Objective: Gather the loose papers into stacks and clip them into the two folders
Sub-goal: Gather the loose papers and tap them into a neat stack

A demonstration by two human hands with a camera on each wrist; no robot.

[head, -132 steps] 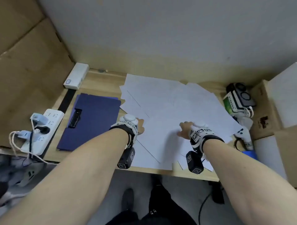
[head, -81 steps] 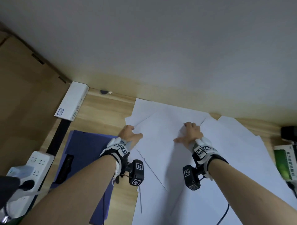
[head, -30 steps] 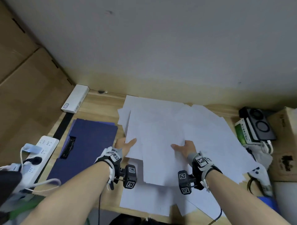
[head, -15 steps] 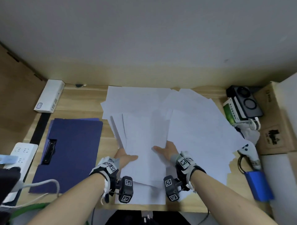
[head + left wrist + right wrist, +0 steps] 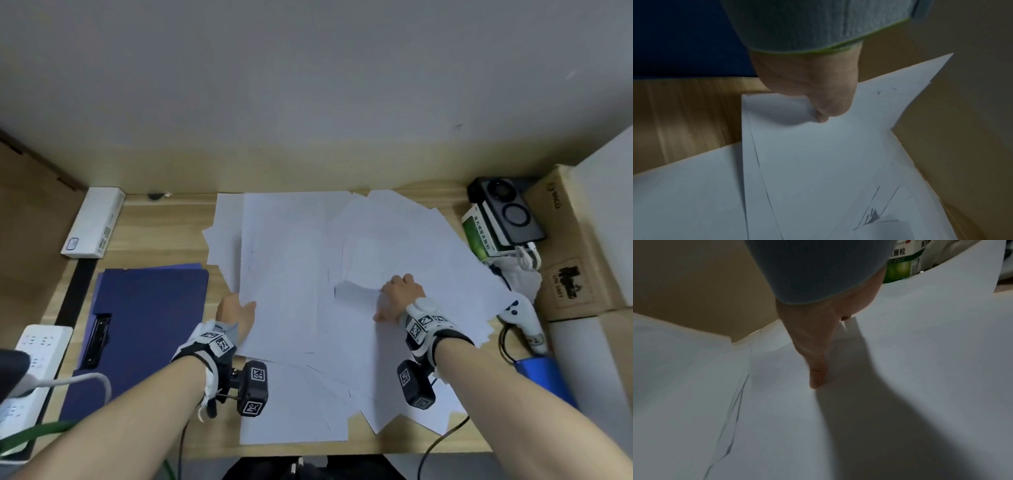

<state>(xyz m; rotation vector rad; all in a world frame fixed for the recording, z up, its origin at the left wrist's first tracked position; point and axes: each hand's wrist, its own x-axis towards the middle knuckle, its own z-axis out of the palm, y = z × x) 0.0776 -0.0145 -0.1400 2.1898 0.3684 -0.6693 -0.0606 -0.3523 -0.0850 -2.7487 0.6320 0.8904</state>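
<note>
bare forearms; grey-white wrist straps, black tagged cameras, apparently.

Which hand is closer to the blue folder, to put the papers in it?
Probably the left hand. It grips the papers' left edge, just beside the blue folder. The right hand rests further right on the papers.

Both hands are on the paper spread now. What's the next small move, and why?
Probably sweep the right hand leftward, sliding its sheets toward the pile the left hand pinches at its edge: the papers lie fanned across the desk, and the blue folder holds none.
</note>
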